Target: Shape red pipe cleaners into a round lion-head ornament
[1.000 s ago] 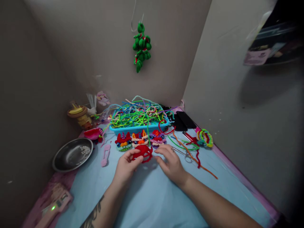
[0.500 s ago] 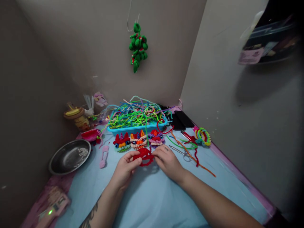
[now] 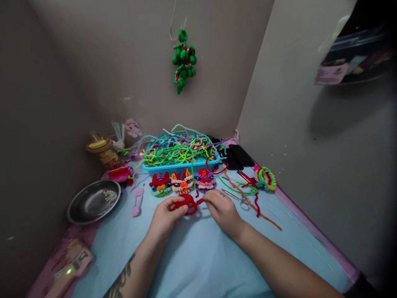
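Between the thumb and fingers of my left hand [image 3: 164, 217] is a red fuzzy pipe-cleaner piece [image 3: 190, 202], bent into loops with an open ring at its lower side. My right hand [image 3: 223, 213] pinches the end of a short red pipe-cleaner strand [image 3: 200, 201] running out from that piece. Just beyond my hands stand three small pipe-cleaner animal heads: a red one [image 3: 160, 182], an orange one [image 3: 182, 181] and a purple one [image 3: 205, 180]. Scissors [image 3: 237, 198] lie on the table, to the right of my right hand.
A blue tray [image 3: 167, 169] heaped with coloured pipe cleaners stands at the back. To the left are a metal bowl [image 3: 83, 207] with small white bits, a pink clip [image 3: 137, 203] and a pink glue gun [image 3: 74, 265]. An orange strand [image 3: 248, 200] and black phones [image 3: 240, 155] lie right.
My right hand has drawn slightly away to the right, and the red strand now shows stretched between my hands. The whole view has shifted a little.
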The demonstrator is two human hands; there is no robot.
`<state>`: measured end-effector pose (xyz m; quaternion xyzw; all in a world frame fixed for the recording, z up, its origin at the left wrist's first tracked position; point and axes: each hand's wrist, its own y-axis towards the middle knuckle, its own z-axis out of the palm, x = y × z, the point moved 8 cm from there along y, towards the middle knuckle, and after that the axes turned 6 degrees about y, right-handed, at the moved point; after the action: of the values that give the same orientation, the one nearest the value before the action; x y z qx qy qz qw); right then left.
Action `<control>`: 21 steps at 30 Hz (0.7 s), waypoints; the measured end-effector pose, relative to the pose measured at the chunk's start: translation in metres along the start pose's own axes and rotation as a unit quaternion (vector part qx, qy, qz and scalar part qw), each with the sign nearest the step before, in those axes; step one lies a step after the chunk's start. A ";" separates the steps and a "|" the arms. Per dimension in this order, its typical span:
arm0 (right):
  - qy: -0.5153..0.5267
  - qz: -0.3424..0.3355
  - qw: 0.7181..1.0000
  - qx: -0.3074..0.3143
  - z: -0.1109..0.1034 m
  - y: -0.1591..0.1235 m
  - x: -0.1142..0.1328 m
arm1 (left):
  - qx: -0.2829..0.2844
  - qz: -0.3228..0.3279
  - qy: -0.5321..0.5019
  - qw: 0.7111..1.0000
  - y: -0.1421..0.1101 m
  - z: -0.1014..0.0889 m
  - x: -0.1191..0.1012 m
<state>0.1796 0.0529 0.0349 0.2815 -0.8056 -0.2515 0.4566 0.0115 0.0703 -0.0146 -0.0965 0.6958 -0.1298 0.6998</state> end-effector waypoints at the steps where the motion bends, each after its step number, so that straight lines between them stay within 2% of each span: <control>1: 0.020 0.020 1.000 -0.010 0.000 0.000 -0.003 | 0.007 -0.003 -0.004 1.000 0.000 0.001 0.001; 3: 0.066 0.083 0.994 -0.035 0.000 -0.001 -0.013 | 0.024 -0.006 -0.012 1.000 0.000 0.002 0.002; 5: 0.128 0.178 0.974 -0.056 0.005 -0.004 -0.029 | 0.038 -0.002 -0.014 0.999 0.000 0.004 0.002; 8: 0.248 0.310 0.915 -0.068 0.020 -0.013 -0.048 | 0.047 0.013 -0.009 0.999 -0.001 0.006 0.001; 10: 0.314 0.360 0.875 -0.079 0.028 -0.019 -0.053 | 0.048 0.025 -0.007 0.998 -0.001 0.007 0.000; 13: 0.366 0.401 0.836 -0.084 0.035 -0.024 -0.054 | 0.053 0.045 -0.004 0.998 0.000 0.008 -0.001; 17: 0.388 0.418 0.820 -0.051 0.043 -0.026 -0.051 | 0.067 0.076 0.002 0.995 0.001 0.011 -0.003; 21: 0.416 0.423 0.804 -0.045 0.046 -0.024 -0.046 | 0.059 0.100 0.030 0.993 0.000 0.011 -0.010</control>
<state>0.1640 0.0734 -0.0296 -0.0304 -0.5653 0.0716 0.8212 0.0228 0.0726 -0.0051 0.0188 0.7137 -0.1032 0.6925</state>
